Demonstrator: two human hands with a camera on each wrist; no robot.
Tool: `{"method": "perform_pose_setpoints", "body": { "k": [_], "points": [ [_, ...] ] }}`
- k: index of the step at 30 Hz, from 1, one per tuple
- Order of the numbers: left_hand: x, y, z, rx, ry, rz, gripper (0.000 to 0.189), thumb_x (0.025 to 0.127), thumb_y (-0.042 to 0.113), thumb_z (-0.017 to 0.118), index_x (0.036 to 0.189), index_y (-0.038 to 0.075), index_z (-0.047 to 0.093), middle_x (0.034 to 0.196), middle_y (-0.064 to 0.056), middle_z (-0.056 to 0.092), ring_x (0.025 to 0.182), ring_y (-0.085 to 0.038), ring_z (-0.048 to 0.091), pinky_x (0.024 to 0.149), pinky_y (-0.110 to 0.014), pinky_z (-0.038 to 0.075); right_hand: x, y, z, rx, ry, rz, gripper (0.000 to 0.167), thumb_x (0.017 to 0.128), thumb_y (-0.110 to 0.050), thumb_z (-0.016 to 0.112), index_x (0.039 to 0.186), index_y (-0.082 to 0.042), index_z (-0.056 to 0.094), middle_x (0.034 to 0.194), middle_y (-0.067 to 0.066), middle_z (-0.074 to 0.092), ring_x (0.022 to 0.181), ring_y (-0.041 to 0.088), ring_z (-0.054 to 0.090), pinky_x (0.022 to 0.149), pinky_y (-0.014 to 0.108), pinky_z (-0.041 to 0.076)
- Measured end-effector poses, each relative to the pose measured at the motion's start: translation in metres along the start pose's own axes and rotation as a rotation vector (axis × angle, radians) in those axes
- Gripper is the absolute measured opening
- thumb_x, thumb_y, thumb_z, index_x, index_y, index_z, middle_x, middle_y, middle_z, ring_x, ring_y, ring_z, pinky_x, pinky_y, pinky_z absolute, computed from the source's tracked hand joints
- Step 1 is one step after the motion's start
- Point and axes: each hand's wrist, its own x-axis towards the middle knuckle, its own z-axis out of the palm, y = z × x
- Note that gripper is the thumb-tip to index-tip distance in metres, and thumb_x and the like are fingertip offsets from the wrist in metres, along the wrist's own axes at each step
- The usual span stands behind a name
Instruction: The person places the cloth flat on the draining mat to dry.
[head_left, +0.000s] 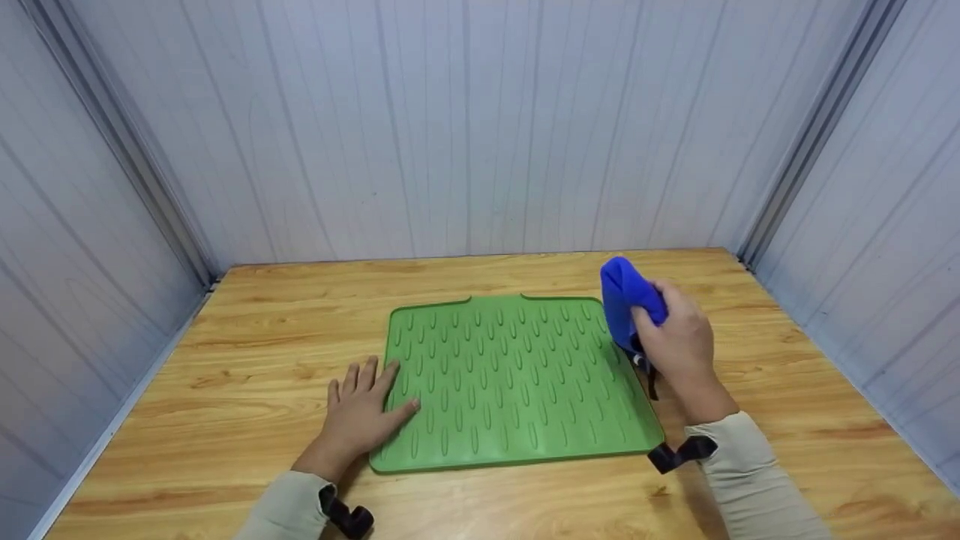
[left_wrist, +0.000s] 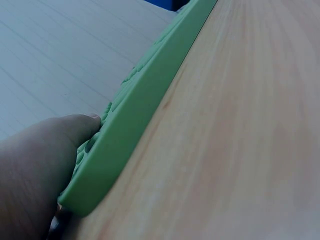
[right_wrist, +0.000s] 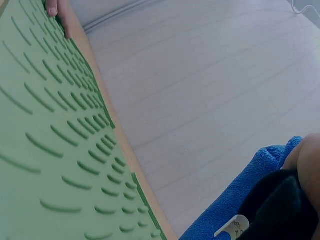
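Note:
A green mat with raised oval ridges and a low rim lies flat on the wooden table. My left hand rests at its left edge, fingers spread, with the thumb over the ridged surface. In the left wrist view that thumb touches the top of the mat's rim. Above the mat's right edge, my right hand grips a folded blue cloth. A small white tag and a dark strap hang below the cloth; the right wrist view shows the cloth beside a dark, blurred part.
The wooden table extends around the mat on all sides. Pale panelled walls enclose it at the back, left and right. Black straps sit at both sleeve cuffs.

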Motion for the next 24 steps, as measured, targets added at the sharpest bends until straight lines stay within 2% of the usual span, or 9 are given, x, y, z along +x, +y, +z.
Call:
{"method": "perform_pose_setpoints", "body": {
  "k": [10, 24],
  "points": [
    [0.0, 0.0, 0.0, -0.013, -0.007, -0.003, 0.086, 0.095, 0.065, 0.053, 0.16, 0.012, 0.033, 0.166, -0.023, 0.018, 0.151, -0.049, 0.005, 0.115, -0.07, -0.001, -0.003, -0.026, 0.017, 0.065, 0.019, -0.041, 0.037, 0.086, -0.012, 0.075, 0.122, -0.002, 0.07, 0.111, 0.022, 0.071, 0.1, 0.04, 0.065, 0.087, 0.055, 0.049],
    [0.001, -0.001, -0.001, -0.005, -0.01, -0.008, 0.086, 0.095, 0.066, 0.052, 0.159, 0.012, 0.033, 0.166, -0.023, 0.017, 0.151, -0.049, 0.005, 0.115, -0.07, -0.001, -0.008, -0.062, 0.038, 0.151, 0.001, -0.103, 0.034, 0.085, -0.012, 0.077, 0.118, -0.002, 0.071, 0.108, 0.018, 0.072, 0.099, 0.036, 0.066, 0.086, 0.053, 0.051]
  ]
}}
